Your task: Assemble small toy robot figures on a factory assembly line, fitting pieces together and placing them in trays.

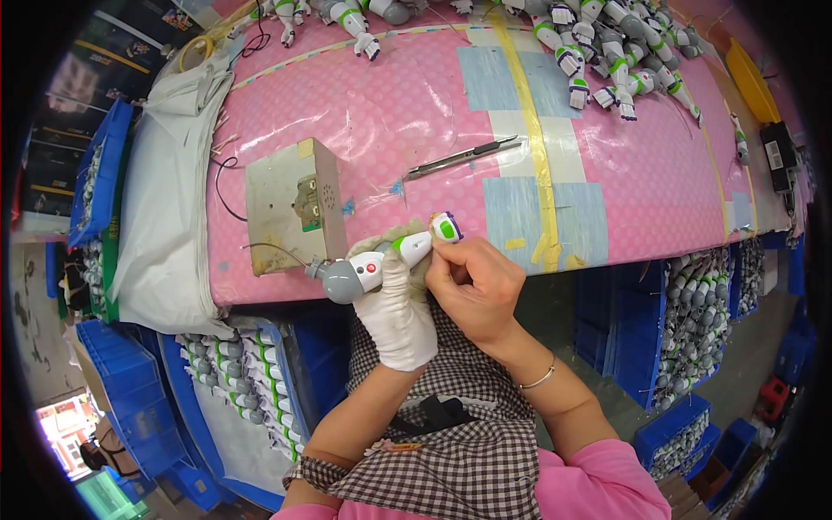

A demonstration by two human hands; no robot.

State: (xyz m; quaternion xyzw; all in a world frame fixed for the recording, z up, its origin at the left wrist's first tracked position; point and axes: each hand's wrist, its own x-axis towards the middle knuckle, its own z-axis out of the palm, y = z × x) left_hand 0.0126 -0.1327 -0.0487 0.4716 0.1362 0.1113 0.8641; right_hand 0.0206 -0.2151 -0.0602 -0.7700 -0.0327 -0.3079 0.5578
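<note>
A white, grey and green toy arm (370, 269) lies slanted across my left hand (399, 325), which wears a white glove and is closed around its middle. The round grey shoulder end points left, and a thin wire sticks out beside it. At the upper right end is a white cuff with a green patch (446, 229). My bare right hand (478, 282) pinches at this cuff end with thumb and forefinger; the fingertips are partly hidden. Beyond my hands, a slim cutter knife (464, 158) rests on the pink table cover.
A beige metal box (282, 195) with a cable stands left of my hands. Many toy arms (620, 56) are heaped at the far right. Blue crates of toy parts (693, 325) stand below the table on both sides. A yellow tray (750, 80) sits at the right edge.
</note>
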